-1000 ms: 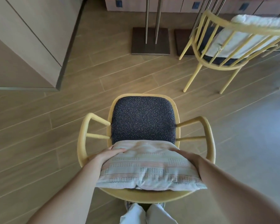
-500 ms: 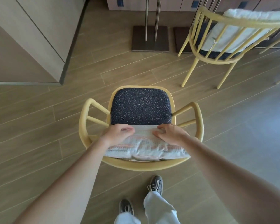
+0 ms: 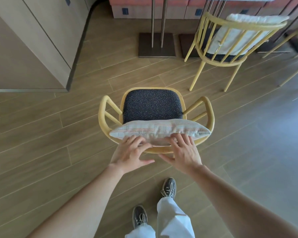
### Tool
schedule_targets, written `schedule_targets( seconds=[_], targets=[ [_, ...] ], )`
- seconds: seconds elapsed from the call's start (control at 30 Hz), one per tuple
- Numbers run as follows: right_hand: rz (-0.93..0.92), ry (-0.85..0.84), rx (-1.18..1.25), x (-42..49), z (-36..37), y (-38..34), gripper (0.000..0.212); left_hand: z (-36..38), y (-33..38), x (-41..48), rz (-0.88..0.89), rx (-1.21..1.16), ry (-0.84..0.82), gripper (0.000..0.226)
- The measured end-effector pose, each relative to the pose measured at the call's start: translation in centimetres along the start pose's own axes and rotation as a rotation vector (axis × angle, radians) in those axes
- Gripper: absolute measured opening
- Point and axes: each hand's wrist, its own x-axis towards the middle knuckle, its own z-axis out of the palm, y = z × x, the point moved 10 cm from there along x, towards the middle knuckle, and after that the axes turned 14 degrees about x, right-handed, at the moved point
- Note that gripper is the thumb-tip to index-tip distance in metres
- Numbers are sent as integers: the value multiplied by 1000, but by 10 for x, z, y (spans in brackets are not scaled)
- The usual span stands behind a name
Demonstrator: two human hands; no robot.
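We had our left hand [image 3: 131, 152] and right hand [image 3: 185, 154] open, fingers spread, fingertips on the lower edge of the striped pillow [image 3: 159, 130]. It sat mid-frame on the yellow chair [image 3: 101, 117], along its back.

A second yellow spindle-back chair [image 3: 244, 25] stands off to the right on the wood-plank floor [image 3: 41, 134], a white cushion [image 3: 239, 40] propped against its back. Beside it are two dark square table bases [image 3: 156, 47] with metal poles [image 3: 158, 18]. A pale cabinet [image 3: 33, 40] fills the left.

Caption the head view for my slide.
Left hand and right hand, fingers spread, touch the striped cushion on the nearer yellow chair.
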Motion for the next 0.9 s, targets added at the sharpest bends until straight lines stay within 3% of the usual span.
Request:
schedule_targets(
  seconds=[0.1, 0.23, 0.47, 0.67, 0.9],
  targets=[
    [67, -124, -63, -12, 12, 14, 66, 26, -7, -3, -70, 79, -226, 70],
    [194, -397, -119, 1, 33, 34, 61, 39, -5, 16, -121, 127, -381, 59],
    [219, -853, -85, 27, 60, 35, 52, 60, -2, 43, 0, 51, -716, 43],
    [198, -868, -69, 39, 65, 44, 29, 60, -9, 58, -8, 66, -689, 35],
    [116, -804, -96, 114, 30, 68, 33, 32, -43, 125, -32, 136, -585, 38]
  ],
)
